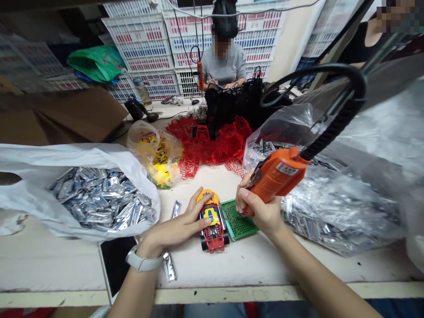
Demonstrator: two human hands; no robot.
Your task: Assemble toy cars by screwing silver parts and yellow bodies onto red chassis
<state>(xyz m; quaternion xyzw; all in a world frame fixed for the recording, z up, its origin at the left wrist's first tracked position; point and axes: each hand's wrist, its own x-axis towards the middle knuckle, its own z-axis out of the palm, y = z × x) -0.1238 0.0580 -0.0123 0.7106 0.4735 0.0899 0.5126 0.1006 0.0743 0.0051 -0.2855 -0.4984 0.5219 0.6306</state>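
Forearms (318, 269) are stretched over the white table (198, 278), where the toy car (214, 215) is touched by the loosely spread left hand (183, 221), just beside a green perforated tray (236, 224); the orange power tool (277, 174) is gripped by the right hand (264, 213).

Bare at left hand (181, 224) and right hand (266, 215); likewise along left forearm (135, 289) and right forearm (319, 267). Fitted at left wrist with one wristband (145, 263): pale grey, smooth, fairly broad, rounded and thicker toward the outer edge, finer detail blurred. Clad at the lap in blue cloth (215, 310), denim-like, mostly hidden.
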